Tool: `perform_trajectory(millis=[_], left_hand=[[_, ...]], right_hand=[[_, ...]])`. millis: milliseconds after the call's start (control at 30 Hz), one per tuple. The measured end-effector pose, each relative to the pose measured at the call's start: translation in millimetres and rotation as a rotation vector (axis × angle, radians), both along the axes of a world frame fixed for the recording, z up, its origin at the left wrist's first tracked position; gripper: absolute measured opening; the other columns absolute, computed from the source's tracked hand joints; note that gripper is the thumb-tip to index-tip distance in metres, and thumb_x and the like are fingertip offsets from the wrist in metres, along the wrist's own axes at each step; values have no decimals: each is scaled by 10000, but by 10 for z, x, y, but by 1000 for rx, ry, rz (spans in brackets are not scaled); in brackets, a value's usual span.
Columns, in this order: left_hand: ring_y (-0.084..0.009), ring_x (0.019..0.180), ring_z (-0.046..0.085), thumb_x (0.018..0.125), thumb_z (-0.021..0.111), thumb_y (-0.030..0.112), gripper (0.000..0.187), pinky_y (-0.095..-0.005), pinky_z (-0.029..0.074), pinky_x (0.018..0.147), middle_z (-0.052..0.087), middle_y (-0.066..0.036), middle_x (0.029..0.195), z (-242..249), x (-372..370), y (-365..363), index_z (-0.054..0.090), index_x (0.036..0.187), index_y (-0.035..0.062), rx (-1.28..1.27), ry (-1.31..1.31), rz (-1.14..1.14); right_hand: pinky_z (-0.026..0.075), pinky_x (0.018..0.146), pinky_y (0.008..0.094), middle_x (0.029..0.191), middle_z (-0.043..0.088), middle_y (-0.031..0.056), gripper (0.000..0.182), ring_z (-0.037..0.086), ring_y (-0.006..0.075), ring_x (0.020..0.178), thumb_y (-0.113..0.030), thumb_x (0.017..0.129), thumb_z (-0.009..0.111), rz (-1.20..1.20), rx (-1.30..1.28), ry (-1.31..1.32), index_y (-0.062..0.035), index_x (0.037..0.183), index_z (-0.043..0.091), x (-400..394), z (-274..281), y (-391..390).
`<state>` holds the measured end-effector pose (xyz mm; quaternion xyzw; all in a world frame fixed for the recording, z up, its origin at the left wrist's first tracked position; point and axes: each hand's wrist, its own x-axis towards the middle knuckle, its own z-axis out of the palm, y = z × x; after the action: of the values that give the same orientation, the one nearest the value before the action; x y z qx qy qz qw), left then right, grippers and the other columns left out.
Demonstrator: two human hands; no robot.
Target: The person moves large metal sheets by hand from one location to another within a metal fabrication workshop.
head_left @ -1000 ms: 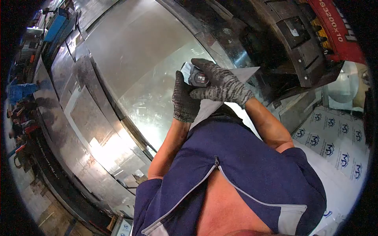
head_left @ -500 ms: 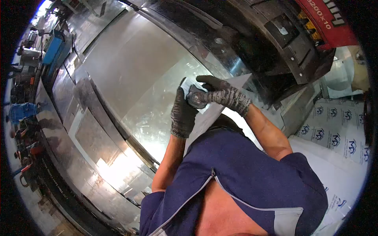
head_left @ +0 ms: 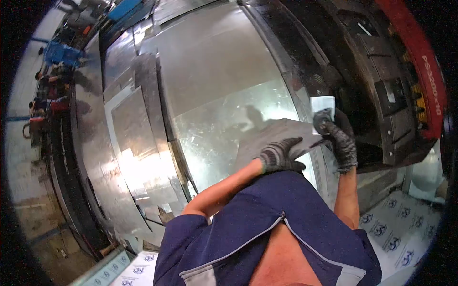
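Observation:
My left hand, in a dark patterned glove, grips the near edge of a grey sheet close to my body. The sheet is angular and lies over the shiny metal surface. My gloved right hand is near the sheet's right corner, with its fingers closed round a dark rounded object. A white piece of paper or cloth sticks out from beside that object. What the dark object is cannot be made out.
At the right stands a dark machine with a red panel. Long metal strips and sheets lie on the left. Blue equipment is at the upper left. Printed white sheeting is at the lower right.
My right hand has moved right with the dark object and white piece. My left hand has left them and now holds the grey sheet. The view has turned.

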<state>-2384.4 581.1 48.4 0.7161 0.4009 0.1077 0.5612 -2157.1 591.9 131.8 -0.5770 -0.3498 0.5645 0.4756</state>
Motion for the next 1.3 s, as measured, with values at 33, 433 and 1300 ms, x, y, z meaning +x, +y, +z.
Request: perform_trajectory(millis=[33, 433, 1300], left_hand=[[-349, 1296, 520, 742, 768, 489, 849, -397, 428, 1069, 524, -199, 1415, -311, 119, -59, 488, 1426, 71, 128, -10, -81], [-356, 1078, 654, 858, 625, 351, 607, -425, 517, 898, 645, -188, 1234, -218, 318, 51, 512, 1428, 176, 111, 389, -103], [-224, 795, 686, 842, 793, 248, 314, -363, 534, 775, 750, -148, 924, -106, 907, 393, 734, 989, -23, 86, 986, 374]], right_hand=[[549, 831, 315, 1074, 700, 68, 274, 662, 157, 965, -126, 887, 689, -61, -30, -72, -36, 1145, 679, 96, 13, -9], [505, 935, 327, 1151, 647, 70, 402, 613, 174, 1068, -139, 923, 649, -245, 0, 112, -17, 1299, 576, 1275, -441, -124], [518, 647, 342, 880, 700, 30, 241, 629, 164, 727, -274, 859, 742, -908, -231, 32, -93, 1017, 727, 7106, -2255, 238]])
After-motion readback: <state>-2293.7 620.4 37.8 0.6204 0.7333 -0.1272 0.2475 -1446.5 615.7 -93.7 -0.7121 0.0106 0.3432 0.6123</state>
